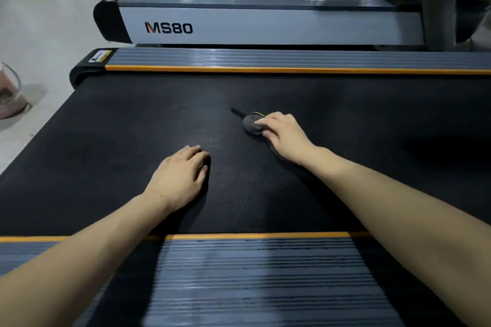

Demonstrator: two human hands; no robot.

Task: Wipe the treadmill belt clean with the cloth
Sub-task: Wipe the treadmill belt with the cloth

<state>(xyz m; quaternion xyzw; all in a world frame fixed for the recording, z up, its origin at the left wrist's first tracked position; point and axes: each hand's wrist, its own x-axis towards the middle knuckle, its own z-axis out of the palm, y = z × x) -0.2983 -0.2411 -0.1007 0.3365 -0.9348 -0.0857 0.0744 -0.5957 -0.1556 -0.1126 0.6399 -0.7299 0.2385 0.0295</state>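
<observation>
**Black belt, grey cloth at centre**

The treadmill belt (119,141) fills mid-frame between orange-edged side rails (265,69). I see my right hand (285,135) gripping the bunched grey cloth (252,126) there; my left hand (180,176) rests flat. An MS80 treadmill (239,26) sits above.

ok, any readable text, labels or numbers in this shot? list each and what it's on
"MS80": on the grey side panel of the next treadmill, M partly red, the rest dark.
Yellow and black sticker: on the far rail's end cap of the near treadmill; a dark mark shows, but the print is too small to read.
Nothing readable on the belt, cloth or near rail.
</observation>
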